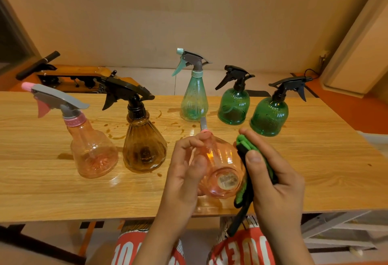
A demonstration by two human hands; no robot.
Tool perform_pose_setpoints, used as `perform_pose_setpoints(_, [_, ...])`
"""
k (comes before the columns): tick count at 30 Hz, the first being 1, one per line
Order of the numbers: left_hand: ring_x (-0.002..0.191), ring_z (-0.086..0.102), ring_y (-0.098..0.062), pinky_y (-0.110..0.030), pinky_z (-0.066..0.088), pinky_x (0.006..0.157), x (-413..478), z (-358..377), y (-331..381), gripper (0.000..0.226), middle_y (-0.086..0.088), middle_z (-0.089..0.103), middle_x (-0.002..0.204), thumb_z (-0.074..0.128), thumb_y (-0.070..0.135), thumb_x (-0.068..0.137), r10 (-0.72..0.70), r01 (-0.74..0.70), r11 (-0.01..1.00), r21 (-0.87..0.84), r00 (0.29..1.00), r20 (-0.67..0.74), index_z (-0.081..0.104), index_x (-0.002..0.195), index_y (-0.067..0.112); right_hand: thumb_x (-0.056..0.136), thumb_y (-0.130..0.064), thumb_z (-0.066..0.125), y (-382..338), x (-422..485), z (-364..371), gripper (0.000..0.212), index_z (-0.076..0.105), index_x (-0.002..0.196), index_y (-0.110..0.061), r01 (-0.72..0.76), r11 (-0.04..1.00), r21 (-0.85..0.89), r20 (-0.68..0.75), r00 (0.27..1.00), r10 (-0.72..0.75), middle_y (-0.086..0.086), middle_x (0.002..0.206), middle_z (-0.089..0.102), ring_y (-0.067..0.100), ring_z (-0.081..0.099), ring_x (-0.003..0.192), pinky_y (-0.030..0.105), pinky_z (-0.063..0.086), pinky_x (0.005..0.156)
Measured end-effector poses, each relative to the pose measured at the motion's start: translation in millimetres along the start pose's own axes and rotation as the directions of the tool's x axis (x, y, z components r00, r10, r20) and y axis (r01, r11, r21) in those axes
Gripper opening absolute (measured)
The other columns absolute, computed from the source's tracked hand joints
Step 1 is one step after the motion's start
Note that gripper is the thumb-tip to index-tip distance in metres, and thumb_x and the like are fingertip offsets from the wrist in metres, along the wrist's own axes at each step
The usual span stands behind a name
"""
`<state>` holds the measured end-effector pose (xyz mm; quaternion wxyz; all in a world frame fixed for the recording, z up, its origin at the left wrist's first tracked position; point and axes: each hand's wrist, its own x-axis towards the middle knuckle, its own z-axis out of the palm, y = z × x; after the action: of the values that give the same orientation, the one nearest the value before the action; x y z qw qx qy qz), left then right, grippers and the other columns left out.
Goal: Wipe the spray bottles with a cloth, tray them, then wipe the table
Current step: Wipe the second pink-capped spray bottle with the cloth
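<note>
Over the table (63,193) edge, my left hand (184,172) grips the tipped pink bottle (220,166) while my right hand (273,180) pinches the green cloth (246,147) to its side; rotating it should clean every rib.

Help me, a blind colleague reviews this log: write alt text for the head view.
A left hand grips a peach spray bottle tipped bottom toward the camera, while the right hand presses a folded green cloth against its side. Five other spray bottles stand on the spill-stained wooden table behind.
</note>
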<state>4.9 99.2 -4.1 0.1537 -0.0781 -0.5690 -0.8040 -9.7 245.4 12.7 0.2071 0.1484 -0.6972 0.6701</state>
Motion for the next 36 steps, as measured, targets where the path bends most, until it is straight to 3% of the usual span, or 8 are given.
perform_pose_setpoints(5, [0.139, 0.051, -0.027, -0.071, 0.041, 0.108, -2.5, -8.1, -5.8, 0.026, 0.004, 0.060, 0.142, 0.068, 0.036, 0.081, -0.007, 0.004, 0.997, 0.074, 0.999, 0.050, 0.066, 0.107, 0.034, 0.094, -0.033, 0.059, 2.1, 13.8, -7.8, 0.030, 0.074, 0.120, -0.030, -0.136, 0.990, -0.033, 0.162, 0.977, 0.140, -0.020, 0.118, 0.073, 0.001, 0.065, 0.117, 0.022, 0.054, 0.095])
perform_pose_setpoints(8, [0.142, 0.050, -0.024, -0.066, 0.044, 0.109, -2.7, -9.2, -3.9, 0.042, 0.005, 0.058, 0.146, 0.075, 0.043, 0.079, -0.007, 0.004, 0.999, 0.039, 0.996, 0.084, 0.066, 0.119, 0.033, 0.092, -0.037, 0.058, 3.9, 22.6, -6.3, 0.030, 0.075, 0.117, -0.032, -0.168, 0.983, -0.079, 0.195, 0.964, 0.180, -0.022, 0.115, 0.073, -0.001, 0.065, 0.115, 0.022, 0.053, 0.096])
perform_pose_setpoints(12, [0.140, 0.050, -0.036, -0.053, 0.054, 0.101, -0.1, -12.8, 1.8, 0.083, -0.004, 0.048, 0.155, 0.082, 0.060, 0.074, -0.049, 0.052, 0.998, -0.020, 0.991, 0.123, 0.053, 0.145, 0.028, 0.095, -0.027, 0.062, 1.5, 12.5, -3.5, 0.023, 0.074, 0.114, -0.030, -0.031, 0.997, -0.067, 0.177, 0.983, 0.043, -0.021, 0.118, 0.071, -0.002, 0.061, 0.119, 0.010, 0.046, 0.094])
perform_pose_setpoints(15, [0.139, 0.053, -0.029, -0.045, 0.056, 0.099, 0.4, -17.6, 1.6, 0.083, 0.003, 0.042, 0.160, 0.080, 0.060, 0.077, -0.041, 0.034, 0.999, 0.039, 0.984, 0.175, 0.049, 0.149, 0.032, 0.095, -0.029, 0.063, 6.0, 10.4, -4.4, 0.021, 0.075, 0.113, -0.028, -0.003, 0.998, -0.062, 0.172, 0.985, 0.014, -0.017, 0.116, 0.072, 0.003, 0.064, 0.116, 0.010, 0.046, 0.092])
perform_pose_setpoints(18, [0.154, 0.028, -0.011, -0.053, 0.039, 0.117, 0.1, -19.5, -5.4, 0.077, 0.018, 0.030, 0.166, 0.068, 0.066, 0.084, 0.003, -0.071, 0.959, 0.275, 0.971, 0.241, 0.045, 0.151, 0.035, 0.094, -0.025, 0.059, 12.5, 18.5, -6.1, 0.025, 0.074, 0.113, -0.032, -0.074, 0.993, -0.088, 0.188, 0.978, 0.089, -0.020, 0.113, 0.072, 0.002, 0.064, 0.114, 0.010, 0.047, 0.090])
perform_pose_setpoints(26, [0.152, 0.006, 0.012, -0.019, 0.026, 0.120, 4.2, -23.3, -4.8, 0.086, 0.038, 0.000, 0.164, 0.078, 0.032, 0.089, -0.058, -0.087, 0.868, 0.489, 0.960, 0.274, 0.027, 0.158, 0.043, 0.088, -0.049, 0.070, 25.7, 30.6, -12.0, 0.032, 0.070, 0.119, -0.039, -0.127, 0.968, -0.217, 0.333, 0.923, 0.195, -0.028, 0.115, 0.070, -0.007, 0.062, 0.113, 0.007, 0.045, 0.089])
perform_pose_setpoints(32, [0.129, 0.009, 0.039, 0.006, 0.032, 0.093, 11.1, -25.6, -6.3, 0.108, 0.048, -0.010, 0.158, 0.086, 0.023, 0.083, -0.182, 0.070, 0.845, 0.530, 0.970, 0.163, 0.014, 0.150, 0.068, 0.088, -0.038, 0.064, 35.5, 35.8, -10.9, 0.037, 0.069, 0.124, -0.038, -0.091, 0.963, -0.252, 0.382, 0.905, 0.185, -0.023, 0.112, 0.071, -0.001, 0.064, 0.112, 0.013, 0.049, 0.089])
perform_pose_setpoints(36, [0.146, 0.014, 0.019, -0.022, 0.036, 0.118, 17.4, -26.4, -8.2, 0.112, 0.049, 0.001, 0.157, 0.089, 0.023, 0.079, -0.157, 0.059, 0.832, 0.551, 0.979, 0.132, 0.015, 0.142, 0.079, 0.083, -0.043, 0.071, 39.1, 39.6, -6.7, 0.041, 0.071, 0.123, -0.037, -0.072, 0.966, -0.248, 0.397, 0.902, 0.169, -0.018, 0.111, 0.072, 0.003, 0.065, 0.110, 0.020, 0.051, 0.091])
